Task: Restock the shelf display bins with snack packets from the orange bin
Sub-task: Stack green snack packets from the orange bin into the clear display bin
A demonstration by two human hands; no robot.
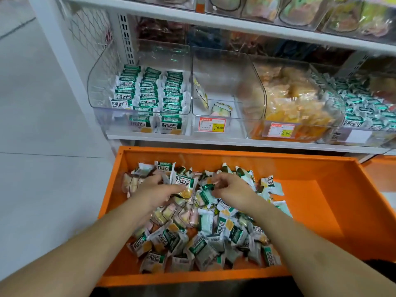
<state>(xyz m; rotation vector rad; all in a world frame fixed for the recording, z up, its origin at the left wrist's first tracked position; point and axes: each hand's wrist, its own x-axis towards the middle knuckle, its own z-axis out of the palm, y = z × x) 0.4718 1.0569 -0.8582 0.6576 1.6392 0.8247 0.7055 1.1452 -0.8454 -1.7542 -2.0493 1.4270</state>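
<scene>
Left hand and right hand each grip packets in the orange bin; middle display bin remains nearly empty.

My left grip hides its own fingertips among the snack packets, so contact cannot be confirmed. The top shelf bins are cropped by the upper edge (contents blurred). Price label small print is illegible.

the snack packets carry "好吃点" in dark characters under a green band. a red price tag on the near-empty clear bin reads "16.80"; the next tag reads "29.90". smaller print is unreadable.
</scene>
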